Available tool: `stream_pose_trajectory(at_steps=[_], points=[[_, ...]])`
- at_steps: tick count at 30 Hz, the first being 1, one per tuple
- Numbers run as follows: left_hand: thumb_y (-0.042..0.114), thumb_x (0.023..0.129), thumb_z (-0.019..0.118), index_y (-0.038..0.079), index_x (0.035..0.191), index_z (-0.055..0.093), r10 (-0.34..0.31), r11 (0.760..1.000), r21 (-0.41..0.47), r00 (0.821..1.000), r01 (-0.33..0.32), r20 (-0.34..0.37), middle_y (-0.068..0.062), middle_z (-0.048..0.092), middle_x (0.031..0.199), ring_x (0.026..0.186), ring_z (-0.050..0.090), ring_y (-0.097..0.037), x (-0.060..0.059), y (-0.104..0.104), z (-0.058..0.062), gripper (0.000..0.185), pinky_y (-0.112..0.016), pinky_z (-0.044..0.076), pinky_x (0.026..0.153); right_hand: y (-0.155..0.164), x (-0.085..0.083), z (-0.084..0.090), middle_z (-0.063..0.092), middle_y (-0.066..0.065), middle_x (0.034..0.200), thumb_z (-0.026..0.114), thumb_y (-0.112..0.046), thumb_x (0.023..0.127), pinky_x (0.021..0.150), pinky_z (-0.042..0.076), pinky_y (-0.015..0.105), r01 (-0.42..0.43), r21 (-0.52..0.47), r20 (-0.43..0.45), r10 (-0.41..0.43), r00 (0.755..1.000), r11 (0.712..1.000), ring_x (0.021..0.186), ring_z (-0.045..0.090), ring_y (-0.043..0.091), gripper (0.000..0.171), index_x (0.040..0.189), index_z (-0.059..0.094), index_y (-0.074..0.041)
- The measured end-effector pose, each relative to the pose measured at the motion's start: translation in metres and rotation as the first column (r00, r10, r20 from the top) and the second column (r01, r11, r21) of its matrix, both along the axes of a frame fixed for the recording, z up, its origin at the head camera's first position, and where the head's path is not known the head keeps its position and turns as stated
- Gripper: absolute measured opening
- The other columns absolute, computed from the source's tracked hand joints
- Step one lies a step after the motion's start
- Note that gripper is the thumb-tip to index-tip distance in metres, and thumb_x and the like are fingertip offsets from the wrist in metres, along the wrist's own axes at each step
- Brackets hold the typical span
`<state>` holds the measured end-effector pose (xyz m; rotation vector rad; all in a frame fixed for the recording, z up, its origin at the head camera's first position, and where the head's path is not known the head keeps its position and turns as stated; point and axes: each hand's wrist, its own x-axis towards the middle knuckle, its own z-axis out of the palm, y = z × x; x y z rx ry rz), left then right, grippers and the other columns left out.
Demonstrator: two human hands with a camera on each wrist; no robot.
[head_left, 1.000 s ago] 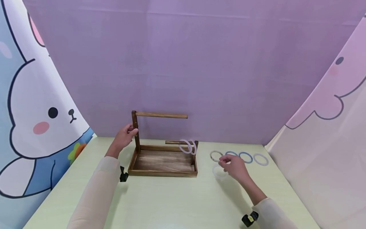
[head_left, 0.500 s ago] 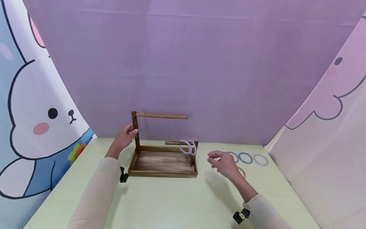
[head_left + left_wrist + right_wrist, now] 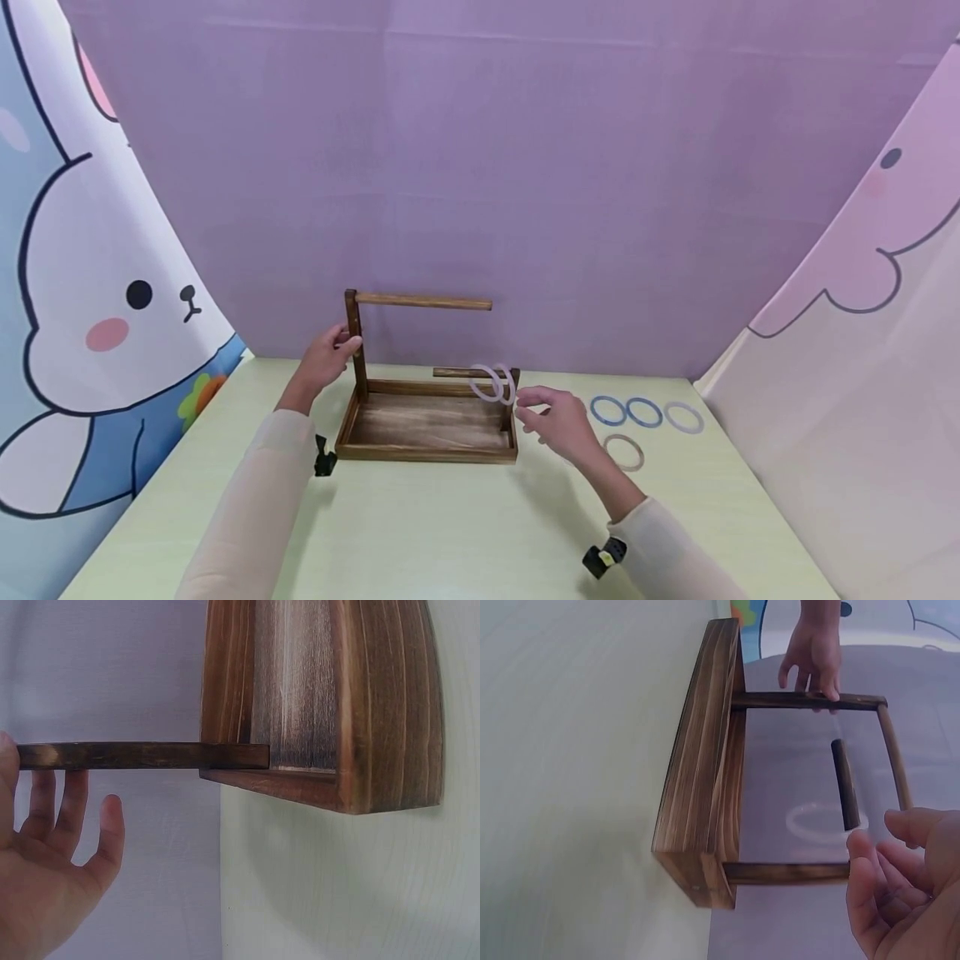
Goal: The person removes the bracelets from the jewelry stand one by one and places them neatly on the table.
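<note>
A brown wooden rack has a shallow tray base, two posts and two horizontal pegs. My left hand grips its taller left post, with fingers on both sides of the wood. Two pale lilac rings hang on the lower peg. My right hand is beside the shorter right post, loosely bent fingers close to the rings and the peg end. Nothing shows between its thumb and forefinger in the right wrist view. The upper peg is bare.
On the table right of the rack lie two blue rings, a pale lilac ring and a beige ring. The purple backdrop rises behind the table, with printed cloth at both sides.
My right hand has moved left from above the table rings to the rack's right post. The beige ring under the wrist has come into view. My left hand stays on its post.
</note>
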<state>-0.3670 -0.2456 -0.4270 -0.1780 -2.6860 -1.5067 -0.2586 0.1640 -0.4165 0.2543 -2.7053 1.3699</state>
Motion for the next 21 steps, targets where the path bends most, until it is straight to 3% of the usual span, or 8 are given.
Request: stream_pose_trajectory(at_steps=[9,21], points=[[0.042,0.110,0.042,0.006,0.161,0.025,-0.016,1.000,-0.012,1.000,0.015,-0.015,-0.028,0.038,0.157,0.139,0.046,-0.047,0.002,0.000,0.002,0.065,-0.059,0.049,0.105,-0.020,-0.002,-0.003,0.075,0.007,0.119,0.075,-0.018,0.092,0.049,0.053,0.030,-0.009,-0.014,0.011,0.009,1.000,1.000,0.057,0.064,0.011,0.034,0.126,0.072,-0.016],[0.042,0.110,0.041,0.005,0.162,0.022,-0.028,0.999,-0.017,1.000,0.028,-0.013,-0.030,0.035,0.159,0.139,0.044,-0.048,0.004,0.000,0.003,0.067,-0.060,0.048,0.106,-0.028,-0.006,-0.004,0.078,0.011,0.110,0.072,-0.018,0.093,0.047,0.051,0.027,0.000,-0.006,-0.019,0.000,1.000,1.000,0.058,0.070,0.013,0.037,0.129,0.070,-0.011]])
